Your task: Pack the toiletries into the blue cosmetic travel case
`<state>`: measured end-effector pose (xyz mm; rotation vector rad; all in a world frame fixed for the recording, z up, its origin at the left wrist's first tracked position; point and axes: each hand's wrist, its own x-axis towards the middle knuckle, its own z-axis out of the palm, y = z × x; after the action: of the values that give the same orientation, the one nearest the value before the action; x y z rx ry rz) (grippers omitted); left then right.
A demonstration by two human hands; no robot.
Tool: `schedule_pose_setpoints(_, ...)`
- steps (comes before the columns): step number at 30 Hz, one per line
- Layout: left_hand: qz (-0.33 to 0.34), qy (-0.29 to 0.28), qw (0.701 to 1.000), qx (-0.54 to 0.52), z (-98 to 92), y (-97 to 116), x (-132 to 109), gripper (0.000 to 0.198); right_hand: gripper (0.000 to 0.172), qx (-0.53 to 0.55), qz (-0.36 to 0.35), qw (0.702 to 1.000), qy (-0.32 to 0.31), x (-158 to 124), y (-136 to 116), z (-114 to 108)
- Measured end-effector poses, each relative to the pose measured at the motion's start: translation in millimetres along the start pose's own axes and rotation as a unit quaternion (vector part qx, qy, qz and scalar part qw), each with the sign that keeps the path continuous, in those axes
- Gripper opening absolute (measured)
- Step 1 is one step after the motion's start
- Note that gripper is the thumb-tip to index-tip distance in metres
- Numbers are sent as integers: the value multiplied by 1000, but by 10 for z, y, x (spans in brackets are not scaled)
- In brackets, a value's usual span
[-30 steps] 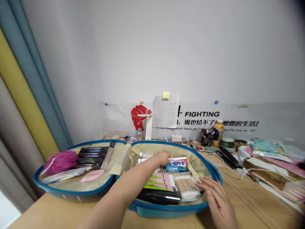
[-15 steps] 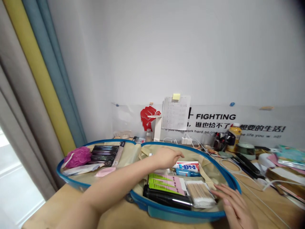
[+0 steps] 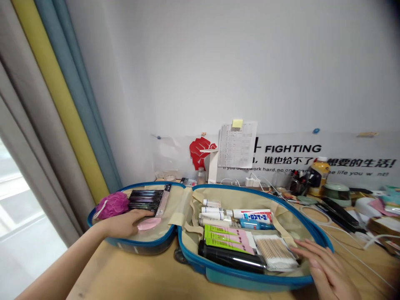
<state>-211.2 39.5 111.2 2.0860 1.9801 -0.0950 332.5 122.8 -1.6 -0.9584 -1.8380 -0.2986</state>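
An open blue-rimmed suitcase [image 3: 259, 282] lies spread in two halves. My left hand [image 3: 126, 223] reaches over the left half, fingers stretched out, holding nothing I can see. Its fingertips are by a dark flat pack [image 3: 145, 200] and a pink oval item [image 3: 149, 224]; contact is unclear. A purple bath puff [image 3: 112, 204] lies beside it. My right hand [image 3: 326, 264], fingers apart, rests at the right half's rim, near a pack of cotton swabs [image 3: 275, 250]. That half also holds a toothpaste tube [image 3: 256, 216], a blue tube [image 3: 254, 225], green-and-pink packets [image 3: 228, 238], a black cylinder [image 3: 231, 258] and several white bottles [image 3: 212, 212].
The suitcase stands on a wooden table [image 3: 125, 271]. On the right are a yellow bottle [image 3: 318, 177], pens in a holder [image 3: 300, 183], white cables [image 3: 346, 246] and a green-lidded jar [image 3: 337, 193]. A white lamp [image 3: 213, 166] stands by the wall; curtains [image 3: 59, 104] hang left.
My left hand has moved left from above the right half to the left half, uncovering the white bottles. My right hand stays at the rim. The view has shifted slightly.
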Motion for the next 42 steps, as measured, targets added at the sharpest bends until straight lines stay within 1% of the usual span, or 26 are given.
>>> schedule_pose_setpoints(2, 5, -26, 1000, 1, 59, -72, 26, 78, 35, -4, 4, 1000, -3, -9, 4, -2)
schedule_pose_setpoints(4, 11, -34, 999, 3, 98, -77, 59, 80, 35, -10, 5, 1000, -5, -17, 12, -6)
schedule_pose_setpoints(6, 18, -23, 1000, 2, 125, -33, 82, 74, 37, -13, 4, 1000, -6, -20, 18, -12)
schedule_pose_setpoints(8, 26, -8, 1000, -2, 147, 41, 84, 63, 37, -12, 4, 1000, -8, -14, 16, -17)
schedule_pose_setpoints(10, 22, 12, 1000, -9, 160, 121, 66, 52, 37, -12, 4, 1000, -9, -3, 4, -20)
schedule_pose_setpoints(11, 14, 25, 1000, -12, 159, 155, 53, 50, 37, -13, 2, 1000, -8, 3, -4, -22)
schedule_pose_setpoints(13, -12, 61, 998, -13, 139, 207, 29, 51, 38, -18, 1, 1000, -8, 11, -18, -24)
schedule_pose_setpoints(16, -55, 133, 989, -6, 59, 294, 4, 54, 38, -25, -4, 1000, -7, 11, -26, -28)
schedule_pose_setpoints(18, -69, 174, 982, 0, -6, 438, -7, 55, 36, -26, -14, 1000, -6, 13, -26, -32)
schedule_pose_setpoints(19, -64, 190, 980, 2, -35, 554, -12, 55, 35, -27, -20, 999, -5, 16, -28, -34)
schedule_pose_setpoints(21, -22, 207, 978, 5, -72, 880, -10, 54, 33, -27, -28, 999, -2, 28, -36, -38)
schedule_pose_setpoints(22, 21, 215, 976, 7, -78, 1080, 3, 54, 33, -27, -29, 999, -1, 35, -41, -39)
schedule_pose_setpoints(23, 71, 206, 976, 12, -75, 1290, 28, 54, 33, -26, -29, 999, 1, 41, -47, -39)
schedule_pose_setpoints(24, 98, 185, 978, 21, -61, 1500, 66, 55, 33, -25, -28, 999, 5, 46, -53, -39)
schedule_pose_setpoints(26, 130, 120, 983, 55, -8, 1870, 179, 59, 33, -24, -26, 999, 5, 52, -62, -37)
schedule_pose_setpoints(28, 151, 70, 983, 76, 63, 2118, 306, 61, 32, -22, -28, 999, 6, 57, -68, -35)
schedule_pose_setpoints(29, 156, 53, 983, 79, 95, 2186, 360, 61, 32, -20, -31, 999, 6, 59, -71, -34)
schedule_pose_setpoints(30, 159, 41, 983, 77, 120, 2219, 400, 60, 31, -20, -34, 999, 8, 62, -75, -34)
schedule_pose_setpoints(32, 168, 16, 984, 64, 132, 2197, 438, 55, 30, -20, -40, 999, 11, 68, -81, -37)
schedule_pose_setpoints(35, 210, -28, 977, 30, 61, 2061, 452, 46, 30, -22, -44, 999, 13, 70, -86, -45)
schedule_pose_setpoints(37, 231, -36, 972, 7, 3, 1980, 500, 42, 30, -22, -46, 999, 11, 66, -83, -49)
schedule_pose_setpoints(39, 236, -34, 971, -5, -14, 1931, 593, 46, 30, -23, -43, 999, 8, 63, -79, -49)
schedule_pose_setpoints(40, 236, -38, 971, -7, -1, 1918, 649, 51, 30, -22, -41, 999, 7, 64, -77, -47)
schedule_pose_setpoints(42, 236, -68, 969, -5, 60, 1905, 753, 66, 30, -20, -37, 999, 8, 70, -77, -44)
